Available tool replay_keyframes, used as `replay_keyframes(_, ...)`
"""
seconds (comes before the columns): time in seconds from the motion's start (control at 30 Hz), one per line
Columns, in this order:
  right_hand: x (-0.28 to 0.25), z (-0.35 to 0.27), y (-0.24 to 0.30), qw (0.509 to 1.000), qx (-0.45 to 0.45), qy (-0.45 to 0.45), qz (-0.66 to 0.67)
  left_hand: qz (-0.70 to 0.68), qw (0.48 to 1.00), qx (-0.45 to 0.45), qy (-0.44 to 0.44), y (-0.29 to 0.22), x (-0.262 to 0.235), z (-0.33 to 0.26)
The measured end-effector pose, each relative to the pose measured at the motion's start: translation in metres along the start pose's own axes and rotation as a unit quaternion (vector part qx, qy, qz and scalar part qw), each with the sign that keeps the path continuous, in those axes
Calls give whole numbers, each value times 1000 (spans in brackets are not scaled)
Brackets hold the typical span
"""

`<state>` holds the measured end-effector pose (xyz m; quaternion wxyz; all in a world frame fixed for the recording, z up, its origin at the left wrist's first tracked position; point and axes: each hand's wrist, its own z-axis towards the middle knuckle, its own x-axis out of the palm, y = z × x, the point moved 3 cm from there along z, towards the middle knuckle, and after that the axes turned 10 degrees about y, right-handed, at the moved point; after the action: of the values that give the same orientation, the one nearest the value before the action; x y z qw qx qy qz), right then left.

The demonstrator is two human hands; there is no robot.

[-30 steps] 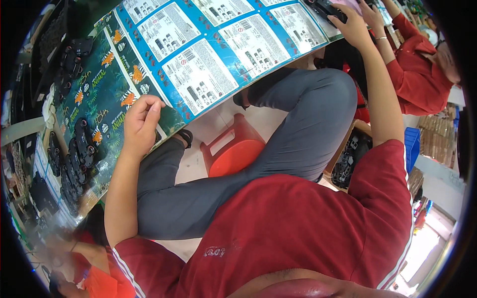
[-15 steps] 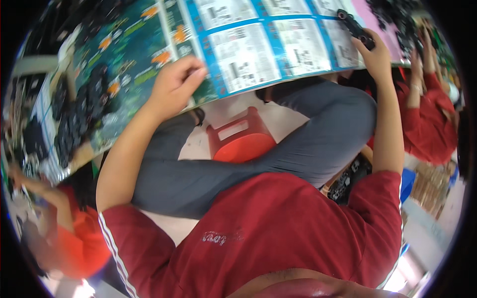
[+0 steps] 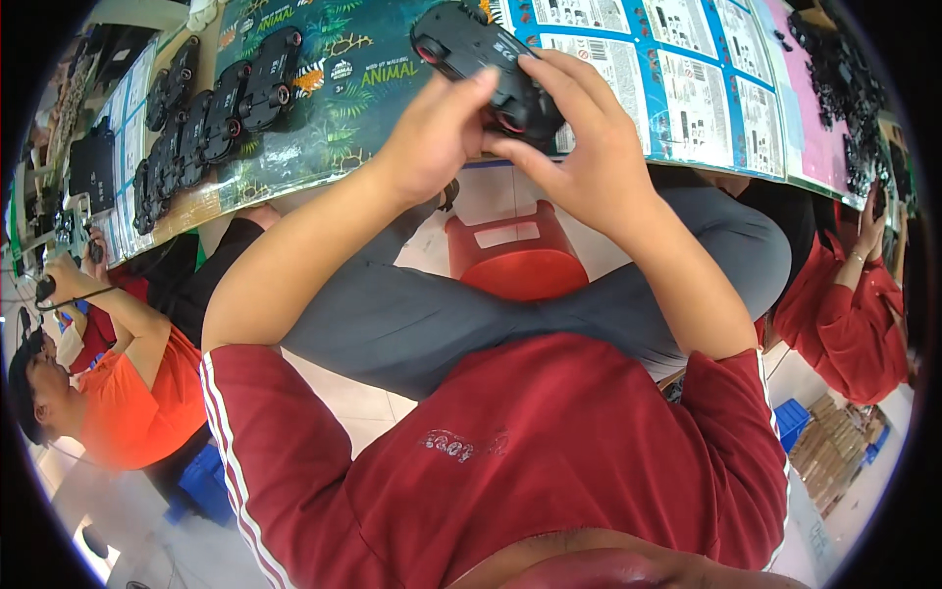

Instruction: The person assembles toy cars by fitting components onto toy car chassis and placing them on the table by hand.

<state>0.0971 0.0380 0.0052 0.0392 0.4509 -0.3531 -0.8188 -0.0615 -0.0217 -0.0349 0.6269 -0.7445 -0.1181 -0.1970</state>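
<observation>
Both my hands hold one black toy car body [image 3: 481, 59] with red-rimmed wheels, just above the table edge. My left hand [image 3: 432, 137] grips its near left side with the thumb up against it. My right hand [image 3: 579, 147] wraps over its right end, fingers curled on top. The car hangs over printed cardboard sheets [image 3: 343, 98] that cover the table. A row of several more black car bodies [image 3: 221, 108] lies on the sheets to the left, apart from my hands.
A red plastic stool [image 3: 515, 265] stands under the table by my crossed legs. A person in orange [image 3: 128, 393] works at lower left; a person in red [image 3: 854, 304] sits at right. A heap of black parts [image 3: 844, 79] lies at far right.
My right hand has come in from the far right with the black car. My left hand left the cardboard and joined it on the car. The view has swung to the left.
</observation>
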Motion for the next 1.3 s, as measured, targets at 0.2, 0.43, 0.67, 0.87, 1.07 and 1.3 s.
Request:
replay_keyframes(0.2, -20, -16, -21, 998, -45, 28, 14, -64, 996, 53, -45, -22, -54, -9)
replay_keyframes(0.43, -29, -9, -82, 993, 41, -63, -85, 34, 993, 106, -42, -66, -89, -32)
replay_keyframes(0.67, -24, -10, -81, 994, 43, -28, -95, 45, 965, 190, -175, -100, -118, -127)
replay_keyframes(0.87, -22, -4, -80, 995, 44, -18, -86, 137, 853, 227, -449, -88, -161, -255)
replay_keyframes(1.07, -20, -3, -82, 993, 56, -2, -107, 171, 795, 209, -543, -108, -230, -346)
replay_keyframes(1.3, -19, -4, -80, 990, 67, -7, -126, 141, 824, 162, -524, -171, -346, -318)
